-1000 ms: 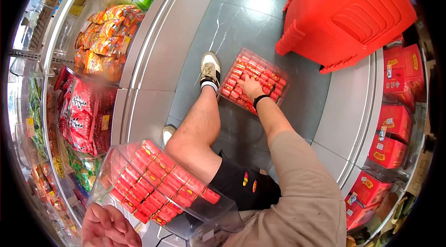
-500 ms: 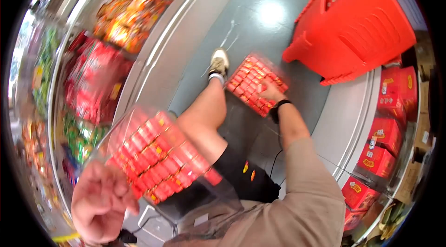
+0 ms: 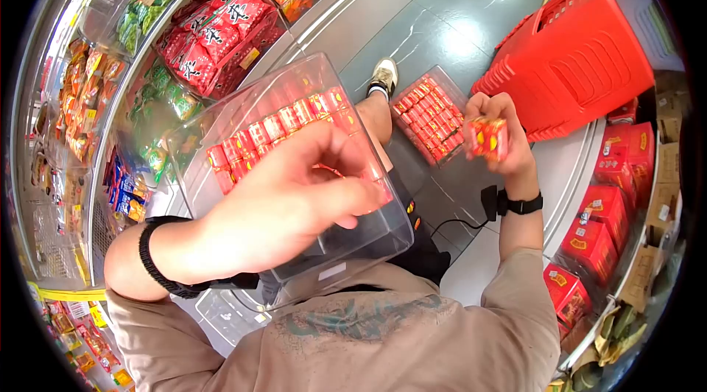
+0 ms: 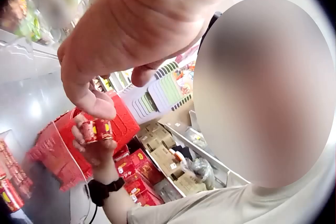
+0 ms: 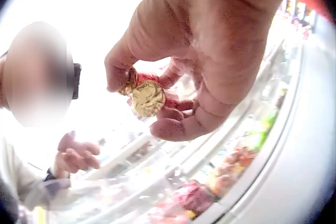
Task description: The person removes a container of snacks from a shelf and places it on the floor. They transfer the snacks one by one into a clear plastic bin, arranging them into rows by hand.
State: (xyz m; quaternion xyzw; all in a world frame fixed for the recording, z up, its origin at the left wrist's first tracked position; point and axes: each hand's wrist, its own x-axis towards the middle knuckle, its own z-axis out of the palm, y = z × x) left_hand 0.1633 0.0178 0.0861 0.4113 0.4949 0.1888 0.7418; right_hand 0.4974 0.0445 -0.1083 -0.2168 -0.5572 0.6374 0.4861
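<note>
My right hand [image 3: 520,143] is raised beside the red baskets and pinches a few small red-wrapped rolls [image 3: 487,139] between thumb and fingers. A round gold foil end of one roll [image 5: 148,98] shows in the right wrist view. My left hand [image 3: 283,197] hovers over a clear plastic bin [image 3: 401,230] on my lap, its fingers loosely bent with nothing in them. Rows of the same rolls [image 3: 276,125] fill part of that bin, tilted toward me. A second clear bin on the floor holds more packed rolls [image 3: 427,116], below and left of my right hand.
Stacked red shopping baskets [image 3: 574,53] stand on the floor ahead to the right. Shelves of bagged snacks [image 3: 217,35] line the left side. Red boxes [image 3: 600,211] sit on the right shelf, with brown cartons [image 3: 659,208] behind. A black cable [image 3: 460,224] hangs from my right wrist.
My right hand has lifted from the floor bin with several rolls and come up to the right. The left hand has swung from the lap bin's left side to over it.
</note>
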